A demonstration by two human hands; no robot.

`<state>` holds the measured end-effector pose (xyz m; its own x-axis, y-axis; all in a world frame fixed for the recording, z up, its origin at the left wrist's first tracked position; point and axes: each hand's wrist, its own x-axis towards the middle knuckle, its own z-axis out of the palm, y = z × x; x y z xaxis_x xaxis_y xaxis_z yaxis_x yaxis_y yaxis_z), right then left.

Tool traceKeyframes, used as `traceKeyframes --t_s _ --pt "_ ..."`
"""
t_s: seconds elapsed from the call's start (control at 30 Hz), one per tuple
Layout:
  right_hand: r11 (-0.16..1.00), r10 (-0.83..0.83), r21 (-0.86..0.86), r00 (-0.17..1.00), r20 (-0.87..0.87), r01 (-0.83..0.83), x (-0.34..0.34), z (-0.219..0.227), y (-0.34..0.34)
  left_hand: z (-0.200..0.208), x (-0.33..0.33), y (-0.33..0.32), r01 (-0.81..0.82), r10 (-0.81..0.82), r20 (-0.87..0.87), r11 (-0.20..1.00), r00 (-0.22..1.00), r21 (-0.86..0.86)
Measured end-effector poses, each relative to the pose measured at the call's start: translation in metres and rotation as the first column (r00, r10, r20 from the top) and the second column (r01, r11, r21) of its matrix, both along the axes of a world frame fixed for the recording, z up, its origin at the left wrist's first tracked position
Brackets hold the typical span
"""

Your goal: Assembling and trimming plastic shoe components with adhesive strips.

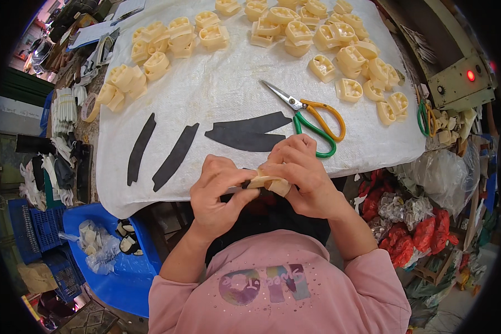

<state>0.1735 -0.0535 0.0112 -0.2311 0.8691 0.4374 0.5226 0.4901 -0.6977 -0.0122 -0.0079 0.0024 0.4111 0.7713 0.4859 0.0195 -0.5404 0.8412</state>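
Note:
At the table's front edge both hands hold one small cream-coloured moulded piece (274, 184). My left hand (217, 186) pinches its left side between thumb and fingers, where a bit of black strip material shows at the fingertips. My right hand (306, 175) grips its other side, fingers closed over it, hiding part of it. Just beyond, two long dark strips (245, 136) overlap on the white-covered table (206, 89). Two more strips, one slim strip (141, 149) and one wider strip (176, 157), lie apart to the left. Scissors (312, 114) with green and orange handles rest partly open beyond my right hand.
Many cream moulded pieces (281, 28) lie across the table's far side. Another pair of scissors (427, 118) is at the right edge, near a control box (462, 83) with a lit red lamp. A blue plastic tub (111, 284) stands lower left; red bags (420, 234) lie lower right.

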Motion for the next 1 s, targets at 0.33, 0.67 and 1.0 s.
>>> traceKeyframes --t_s 0.33,0.67,1.0 --pt "0.994 -0.095 0.047 0.983 -0.158 0.104 -0.009 0.036 -0.01 -0.004 -0.017 0.009 -0.206 0.215 -0.002 0.938 0.977 0.278" --pt "0.846 -0.418 -0.488 0.302 -0.857 -0.216 -0.037 -0.024 -0.02 0.003 -0.006 -0.009 0.044 -0.069 0.14 0.985 0.988 0.169" --pt "0.862 -0.414 -0.473 0.286 -0.864 -0.182 -0.027 -0.019 -0.028 0.005 0.005 -0.007 0.035 0.123 -0.25 0.836 0.96 0.548"
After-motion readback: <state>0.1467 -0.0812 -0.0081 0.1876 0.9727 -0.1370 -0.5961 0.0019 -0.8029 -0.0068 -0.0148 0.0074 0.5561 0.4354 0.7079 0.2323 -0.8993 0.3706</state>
